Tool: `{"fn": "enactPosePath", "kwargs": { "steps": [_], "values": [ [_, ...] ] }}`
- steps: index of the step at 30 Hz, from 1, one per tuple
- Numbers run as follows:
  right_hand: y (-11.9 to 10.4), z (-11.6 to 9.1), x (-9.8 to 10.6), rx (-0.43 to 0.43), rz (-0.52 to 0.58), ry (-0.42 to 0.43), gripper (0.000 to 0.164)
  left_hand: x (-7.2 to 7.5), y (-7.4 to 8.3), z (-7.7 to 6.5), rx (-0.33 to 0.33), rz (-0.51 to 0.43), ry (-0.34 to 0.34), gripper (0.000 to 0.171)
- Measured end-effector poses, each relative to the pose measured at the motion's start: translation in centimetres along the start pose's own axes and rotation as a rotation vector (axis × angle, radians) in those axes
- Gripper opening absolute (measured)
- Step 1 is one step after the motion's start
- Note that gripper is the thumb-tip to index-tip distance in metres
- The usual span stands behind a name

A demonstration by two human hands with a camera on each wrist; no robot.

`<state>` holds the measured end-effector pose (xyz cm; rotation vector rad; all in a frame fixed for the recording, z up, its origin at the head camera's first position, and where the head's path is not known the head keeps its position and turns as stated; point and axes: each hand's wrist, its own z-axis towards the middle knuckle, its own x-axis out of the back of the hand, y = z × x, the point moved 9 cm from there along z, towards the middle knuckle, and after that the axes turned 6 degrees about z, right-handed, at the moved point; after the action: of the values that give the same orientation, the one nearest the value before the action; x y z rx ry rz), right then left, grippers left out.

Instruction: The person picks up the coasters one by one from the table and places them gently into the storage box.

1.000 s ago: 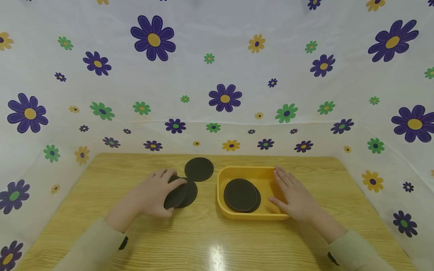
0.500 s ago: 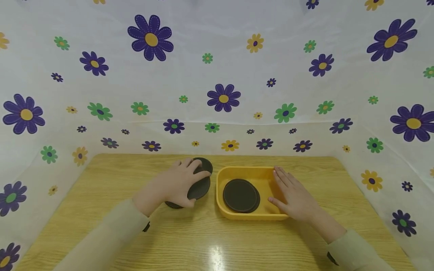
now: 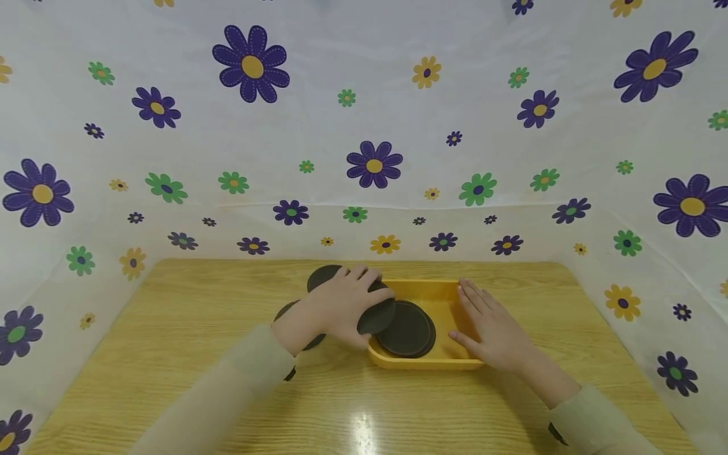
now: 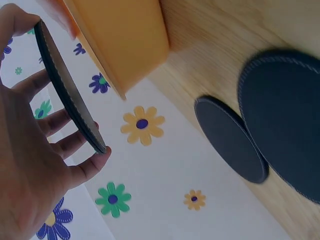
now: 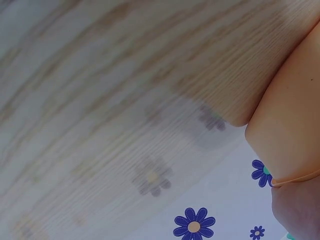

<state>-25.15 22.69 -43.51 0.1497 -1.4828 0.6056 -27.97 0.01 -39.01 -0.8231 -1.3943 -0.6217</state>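
Note:
My left hand (image 3: 341, 306) holds a round black coaster (image 3: 376, 316) by its edges over the left end of a yellow plastic bin (image 3: 421, 364). In the left wrist view, this stitched coaster (image 4: 67, 95) is gripped between thumb and fingertips, its underside paler. Inside the bin lie stacked black coasters (image 3: 404, 328), the top one slightly offset. My right hand (image 3: 500, 332) rests across the bin's right end, fingers straight along the wall and thumb inside. Two more coasters, a far one (image 3: 323, 276) and a near one (image 3: 286, 309), lie on the table, partly hidden by my left hand.
The wooden table (image 3: 364, 398) carries the bin and coasters. A white cloth with printed flowers (image 3: 318, 126) surrounds its back and sides. The right wrist view shows the bin's outer wall (image 5: 290, 110) beside the tabletop.
My left hand has carried the coaster rightward from the table, past the other coasters, to above the bin's left end. The right hand and the bin stay in place.

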Motion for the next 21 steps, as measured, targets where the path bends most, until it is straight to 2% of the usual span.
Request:
{"fn": "enactPosePath", "kwargs": {
  "steps": [12,21],
  "values": [
    [0.0,0.1,0.0,-0.005,-0.003,0.001,0.087,-0.8,3.7,4.4,-0.053,0.061,-0.005,0.084],
    [0.0,0.1,0.0,0.006,0.002,0.007,0.087,-3.0,4.6,6.5,-0.011,0.135,-0.124,0.086]
  ]
}}
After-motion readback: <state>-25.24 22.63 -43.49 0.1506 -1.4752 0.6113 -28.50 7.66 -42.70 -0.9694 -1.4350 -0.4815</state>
